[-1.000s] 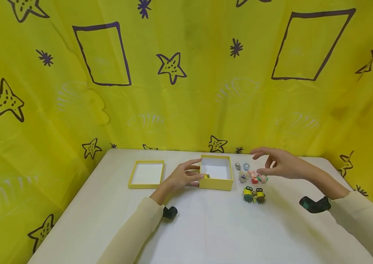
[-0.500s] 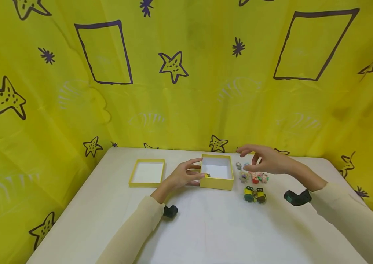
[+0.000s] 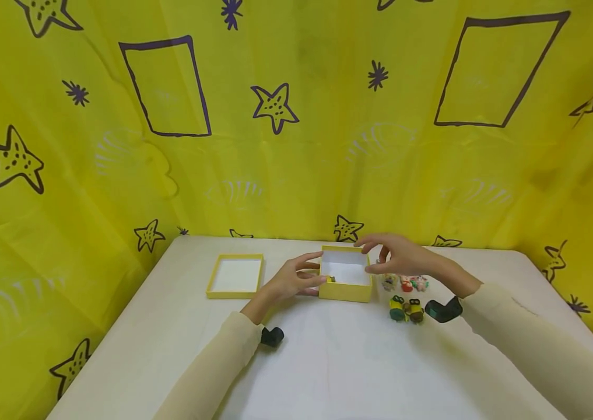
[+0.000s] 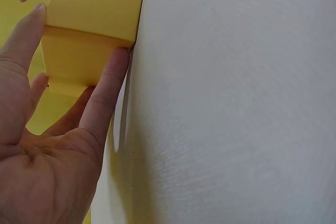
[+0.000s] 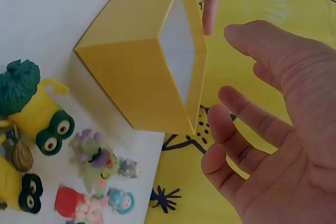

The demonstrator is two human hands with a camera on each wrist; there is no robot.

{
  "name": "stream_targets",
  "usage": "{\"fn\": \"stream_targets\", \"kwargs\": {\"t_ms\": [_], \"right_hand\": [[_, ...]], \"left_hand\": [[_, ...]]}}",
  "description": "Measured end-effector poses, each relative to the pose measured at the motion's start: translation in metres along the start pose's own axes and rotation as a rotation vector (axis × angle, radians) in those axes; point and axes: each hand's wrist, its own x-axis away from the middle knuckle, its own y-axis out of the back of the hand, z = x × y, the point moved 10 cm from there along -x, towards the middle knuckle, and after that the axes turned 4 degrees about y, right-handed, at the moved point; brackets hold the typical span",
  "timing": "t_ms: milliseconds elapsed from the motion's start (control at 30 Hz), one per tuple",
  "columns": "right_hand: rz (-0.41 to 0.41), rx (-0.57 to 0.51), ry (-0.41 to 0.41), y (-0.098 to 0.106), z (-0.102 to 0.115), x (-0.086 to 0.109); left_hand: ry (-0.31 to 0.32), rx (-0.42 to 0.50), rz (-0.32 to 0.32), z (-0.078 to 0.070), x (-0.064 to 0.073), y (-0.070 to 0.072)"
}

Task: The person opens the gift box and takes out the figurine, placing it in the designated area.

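Note:
A yellow box [image 3: 345, 293], white inside and without its lid, stands on the table. My left hand [image 3: 287, 284] rests against its left side, thumb at the rim and the other fingers along the wall [image 4: 79, 59]. Inside, by the front left corner, a small yellow-and-dark thing [image 3: 331, 279] shows. My right hand [image 3: 398, 255] hovers over the box's right edge, holding nothing, fingers loosely bent and apart from the thumb. Right of the box are two yellow goggled minion figurines [image 5: 52, 135] and several small toy figures, including a red-and-pink one [image 5: 73, 203] and a light-blue one [image 5: 122, 201].
The shallow yellow lid [image 3: 235, 296], white side up, lies left of the box. A white cloth covers the table [image 3: 322, 361]. Yellow curtain [image 3: 296, 175] with starfish drawings hangs behind and at both sides.
My right hand has moved left, from above the small figures to the right edge of the box, still holding nothing. My left hand and the box stay where they were.

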Motion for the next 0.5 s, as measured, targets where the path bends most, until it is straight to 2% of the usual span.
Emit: {"fn": "stream_targets", "kwargs": {"t_ms": [233,500], "right_hand": [[0.015,-0.021,0.001,-0.016,-0.006,-0.012],[0.042,-0.026,0.009,-0.031,-0.004,-0.026]], "left_hand": [[0.003,0.027,-0.002,0.002,-0.001,-0.001],[0.006,0.001,-0.011,0.003,-0.001,0.0]]}}
